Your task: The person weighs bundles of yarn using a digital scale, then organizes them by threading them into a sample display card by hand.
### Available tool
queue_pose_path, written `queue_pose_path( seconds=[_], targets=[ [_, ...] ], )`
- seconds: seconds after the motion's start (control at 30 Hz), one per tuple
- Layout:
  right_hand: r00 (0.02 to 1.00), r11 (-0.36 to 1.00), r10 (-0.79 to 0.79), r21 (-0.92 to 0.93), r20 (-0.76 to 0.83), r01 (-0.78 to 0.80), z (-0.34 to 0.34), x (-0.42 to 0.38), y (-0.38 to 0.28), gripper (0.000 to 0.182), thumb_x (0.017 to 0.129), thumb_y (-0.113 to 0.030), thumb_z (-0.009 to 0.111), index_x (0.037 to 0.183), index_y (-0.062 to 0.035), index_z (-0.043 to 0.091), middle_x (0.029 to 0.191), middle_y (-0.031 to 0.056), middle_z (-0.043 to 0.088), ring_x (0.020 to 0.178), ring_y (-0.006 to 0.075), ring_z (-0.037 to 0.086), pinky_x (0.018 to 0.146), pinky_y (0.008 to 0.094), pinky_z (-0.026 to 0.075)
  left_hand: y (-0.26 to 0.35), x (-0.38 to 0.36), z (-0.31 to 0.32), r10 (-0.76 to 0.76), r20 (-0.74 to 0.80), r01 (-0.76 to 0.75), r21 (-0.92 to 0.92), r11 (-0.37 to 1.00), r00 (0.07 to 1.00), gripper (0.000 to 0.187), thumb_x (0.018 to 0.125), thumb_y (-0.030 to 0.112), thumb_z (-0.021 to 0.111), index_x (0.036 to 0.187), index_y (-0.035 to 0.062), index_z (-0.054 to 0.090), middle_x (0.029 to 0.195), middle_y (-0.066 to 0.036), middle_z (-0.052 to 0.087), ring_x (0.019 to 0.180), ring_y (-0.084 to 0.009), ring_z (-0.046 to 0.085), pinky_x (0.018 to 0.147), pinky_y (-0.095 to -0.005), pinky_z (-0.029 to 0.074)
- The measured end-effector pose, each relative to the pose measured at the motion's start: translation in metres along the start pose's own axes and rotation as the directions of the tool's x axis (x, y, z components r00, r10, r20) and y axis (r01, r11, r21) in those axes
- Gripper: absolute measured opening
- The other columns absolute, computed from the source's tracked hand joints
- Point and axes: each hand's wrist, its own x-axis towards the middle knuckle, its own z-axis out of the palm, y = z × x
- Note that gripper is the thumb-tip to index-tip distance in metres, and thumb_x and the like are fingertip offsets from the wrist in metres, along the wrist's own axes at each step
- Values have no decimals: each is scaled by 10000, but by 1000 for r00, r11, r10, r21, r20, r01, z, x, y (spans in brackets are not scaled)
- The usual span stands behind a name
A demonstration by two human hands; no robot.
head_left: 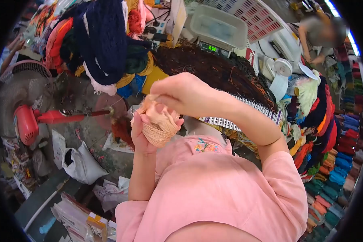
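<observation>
I have a small, rounded bundle of pale peach yarn [159,131] cupped in my left hand [139,141], near the middle of the frame, its fingers showing at both sides of the windings. My right hand [182,92] is just above it, fingers curled narrow and seeming to pinch fine strands at its top; the fingertips are too blurred for me to tell how many. The bundle sits above the front of my pink shirt [222,181], and beyond it, left of centre, lies a grey, littered floor [115,161]. My worry is the outer turns: they look loose, so a hard pull from the right hand could drag several loops off together and knot them. Too slack a cup in the left hand might let the bundle roll out and drop; too tight a squeeze might pinch the strands and make them jam or snap. A stray end could also snag on the red-and-grey caged fan [26,125] at the left of the frame; I cannot tell whether it spins. My right forearm crosses in front of a dark brown heap of yarn [213,68], whose loose orange threads could catch on the sleeve if I swing wide.
</observation>
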Motion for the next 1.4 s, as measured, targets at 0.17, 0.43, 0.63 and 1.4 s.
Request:
queue_pose_path(
  seconds=[0.17,0.43,0.63,1.4],
  targets=[
    [984,890,121,-454,133,-48,8,-33,-2,119,711,-151,501,707,-35,476,597,125,492,557,298,503,496,379,395,-2,5,2,-103,38,104,-29,994,994,500,814,423,357,1180,84,319,1168,-119,381,1069,-285,386,844,-514,343],
    [969,943,248,-226,-14,-244,57,-77,12,132,684,-57,514,811,-26,506,750,139,521,674,315,521,577,374,431,-7,13,-2,-187,72,191,-59,980,980,310,834,369,376,765,84,476,805,-20,422,838,-164,416,726,-395,437],
    [826,899,417,306,-379,-313,57,-87,7,96,722,-65,557,761,20,578,732,63,548,635,103,506,530,211,401,-7,7,-2,-175,-176,204,165,965,969,526,793,522,323,859,38,516,832,-33,491,805,-169,480,719,-345,421],
    [793,343,592,935,-141,-90,76,-71,-6,64,747,-33,522,787,9,549,635,34,545,490,59,496,448,161,414,-18,-10,3,74,-207,74,625,777,976,289,829,84,393,1090,-32,350,1064,-177,456,952,-218,483,802,-309,415]
  ],
)
